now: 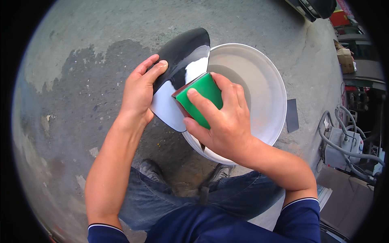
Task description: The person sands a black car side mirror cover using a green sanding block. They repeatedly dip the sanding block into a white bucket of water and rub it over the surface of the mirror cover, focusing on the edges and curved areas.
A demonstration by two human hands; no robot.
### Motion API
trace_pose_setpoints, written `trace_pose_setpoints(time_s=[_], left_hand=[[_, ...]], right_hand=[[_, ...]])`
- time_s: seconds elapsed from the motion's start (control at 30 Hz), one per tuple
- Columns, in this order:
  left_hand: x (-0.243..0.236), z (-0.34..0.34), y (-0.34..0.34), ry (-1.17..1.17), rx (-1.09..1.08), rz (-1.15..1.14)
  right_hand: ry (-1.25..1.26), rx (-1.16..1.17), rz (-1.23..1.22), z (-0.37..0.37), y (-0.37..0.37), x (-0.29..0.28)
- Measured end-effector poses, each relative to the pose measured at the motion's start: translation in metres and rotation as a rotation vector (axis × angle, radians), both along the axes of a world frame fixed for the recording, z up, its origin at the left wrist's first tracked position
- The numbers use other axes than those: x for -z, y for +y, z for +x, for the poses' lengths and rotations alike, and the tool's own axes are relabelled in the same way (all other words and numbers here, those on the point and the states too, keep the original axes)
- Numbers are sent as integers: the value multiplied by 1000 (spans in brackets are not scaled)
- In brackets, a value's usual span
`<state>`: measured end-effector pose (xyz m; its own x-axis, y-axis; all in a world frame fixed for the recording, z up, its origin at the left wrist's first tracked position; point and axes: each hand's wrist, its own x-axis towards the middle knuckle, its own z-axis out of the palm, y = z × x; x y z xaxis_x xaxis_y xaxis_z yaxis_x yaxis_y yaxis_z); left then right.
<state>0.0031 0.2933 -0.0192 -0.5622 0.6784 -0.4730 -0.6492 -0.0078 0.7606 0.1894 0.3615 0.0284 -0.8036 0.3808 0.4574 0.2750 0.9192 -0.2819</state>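
My left hand (139, 91) grips the left edge of a glossy black curved panel (180, 48), thumb on its face, holding it over the left side of a white round basin (267, 93) of cloudy liquid. Pale reflections cover parts of the panel. My right hand (223, 117) is closed on a flat green block (204, 101) with a dark reddish-brown edge, held on or just over the panel's lower right part; whether they touch is hidden. A dark grey rectangular sheet (292, 115) lies on the floor right of the basin.
The concrete floor (81, 121) has a dark damp-looking patch. Along the right stand a grey machine (340, 141) with hoses (350, 153), a cardboard box (345, 60) and assorted clutter. A dark object (310, 8) is at the top. My legs and shoes are below the basin.
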Motion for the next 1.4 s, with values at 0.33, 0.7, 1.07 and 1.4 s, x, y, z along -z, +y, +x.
trace_pose_setpoints(time_s=[0.33,0.7,1.07,1.4], left_hand=[[2,-1,-5,-6,-40,0],[0,1,-3,-14,-28,-11],[-1,1,-5,-18,-9,3],[1,1,-7,4,1,6]], right_hand=[[12,-3,-31,-11,0,4],[6,-9,-19,-6,3,3],[27,-33,-29,6,0,6],[98,51,21,-35,19,11]])
